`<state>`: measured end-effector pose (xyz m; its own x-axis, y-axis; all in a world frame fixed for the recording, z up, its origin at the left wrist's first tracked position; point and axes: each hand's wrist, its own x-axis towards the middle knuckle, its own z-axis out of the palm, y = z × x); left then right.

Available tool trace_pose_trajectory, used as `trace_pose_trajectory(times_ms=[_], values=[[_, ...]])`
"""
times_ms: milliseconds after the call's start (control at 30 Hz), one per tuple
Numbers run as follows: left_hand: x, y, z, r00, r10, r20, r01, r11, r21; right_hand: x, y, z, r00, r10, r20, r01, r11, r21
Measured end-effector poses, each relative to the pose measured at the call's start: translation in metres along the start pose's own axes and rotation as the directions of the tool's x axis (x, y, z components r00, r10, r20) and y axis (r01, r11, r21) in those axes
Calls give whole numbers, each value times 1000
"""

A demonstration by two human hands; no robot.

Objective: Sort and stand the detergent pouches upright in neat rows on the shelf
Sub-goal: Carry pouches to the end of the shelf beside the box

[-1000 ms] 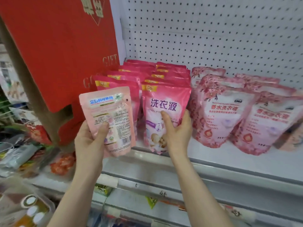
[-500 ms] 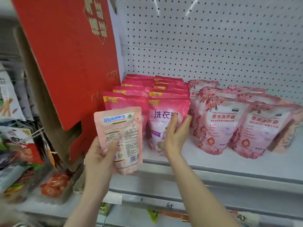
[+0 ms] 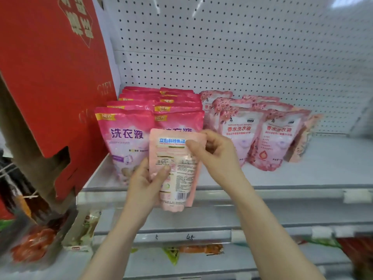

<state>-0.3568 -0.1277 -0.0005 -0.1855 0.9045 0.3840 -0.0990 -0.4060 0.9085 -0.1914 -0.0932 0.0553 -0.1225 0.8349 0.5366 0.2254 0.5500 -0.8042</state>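
A pale pink detergent pouch (image 3: 177, 178) with its printed back and barcode toward me is held in front of the shelf edge. My left hand (image 3: 144, 186) grips its lower left side, thumb on the print. My right hand (image 3: 214, 152) pinches its upper right corner. Behind it, two rows of bright pink pouches (image 3: 127, 138) stand upright at the shelf's left. To their right, two rows of floral light pink pouches (image 3: 280, 142) stand leaning back, and one more pouch (image 3: 302, 138) lies tilted at the right end.
The white shelf (image 3: 323, 168) has bare surface on the right, with a pegboard back wall (image 3: 242, 47). A red gift box (image 3: 50, 77) juts in at the left. Lower shelves hold packaged goods (image 3: 32, 245), and price rails (image 3: 201, 237) run below.
My right hand left the front bright pink pouch and took hold of the top corner of the pale pouch. The pale pouch moved right, in front of the bright pink rows.
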Motion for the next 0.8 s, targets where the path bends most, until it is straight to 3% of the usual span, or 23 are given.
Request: trace_pose_trajectory(times_ms=[133,267,400,467,533,600,700,800], values=[[-13,0,27,987,145,-66,-108,914,390,-11,-9,-14,962,48,-268,-51,999,-4],[-35,8,65,979,49,199,-148,840,522,-25,-22,-13,953,38,-300,-47,999,-21],[-38,-1,75,982,89,165,-144,921,362,-42,-28,-26,980,20,-196,-34,997,-68],[-37,-8,77,980,29,199,-81,962,260,-49,-25,-45,983,16,-182,-29,997,-72],[-37,-15,84,961,-59,270,11,984,175,-52,-17,-73,984,-62,-166,11,957,-291],[-37,-19,93,933,-104,345,79,993,85,-53,-7,-103,998,-6,-63,-18,929,-370],[-29,-21,117,894,-124,431,99,992,79,-49,8,-142,988,156,12,-155,985,-76],[-15,-18,151,877,-100,470,70,994,81,-46,25,-182,980,172,-98,-164,983,85]])
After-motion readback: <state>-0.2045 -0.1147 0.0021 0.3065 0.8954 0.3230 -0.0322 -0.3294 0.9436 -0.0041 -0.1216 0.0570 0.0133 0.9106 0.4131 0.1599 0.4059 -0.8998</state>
